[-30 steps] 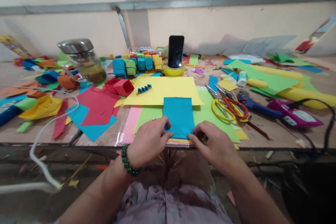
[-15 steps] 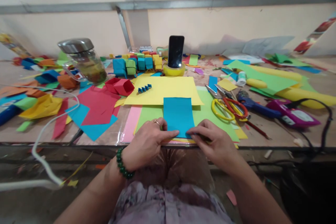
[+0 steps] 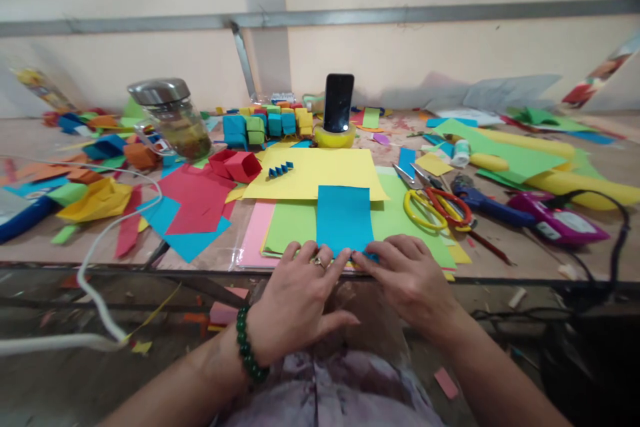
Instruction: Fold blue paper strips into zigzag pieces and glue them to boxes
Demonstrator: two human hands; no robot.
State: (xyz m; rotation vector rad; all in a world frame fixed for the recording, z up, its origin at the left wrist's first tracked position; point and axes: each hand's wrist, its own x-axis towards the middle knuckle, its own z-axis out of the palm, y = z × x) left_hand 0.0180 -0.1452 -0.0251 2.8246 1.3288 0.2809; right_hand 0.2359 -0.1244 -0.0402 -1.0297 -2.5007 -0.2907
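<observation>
A blue paper rectangle [image 3: 344, 217] lies on a green sheet [image 3: 293, 223] near the table's front edge. My left hand [image 3: 305, 293] rests its fingertips on the lower left edge of the blue paper, thumb stretched out to the side. On the lower right edge, the fingers of my right hand [image 3: 407, 270] press down, the forefinger tips of both hands close together. Behind the blue paper is a yellow sheet [image 3: 320, 170] with a small pleated blue strip [image 3: 281, 169] on it.
Scissors with yellow [image 3: 425, 210] and red handles [image 3: 450, 208] lie to the right, beside a blue-handled tool [image 3: 495, 205] and a purple device [image 3: 560, 220]. A glass jar [image 3: 180, 127], folded paper pieces [image 3: 243, 165] and a white cable [image 3: 97, 293] are left. A phone [image 3: 339, 103] stands behind.
My left hand has spread its fingers and moved its thumb off the paper, toward me. My right hand's fingers now lie flatter along the lower edge. The view has shifted slightly.
</observation>
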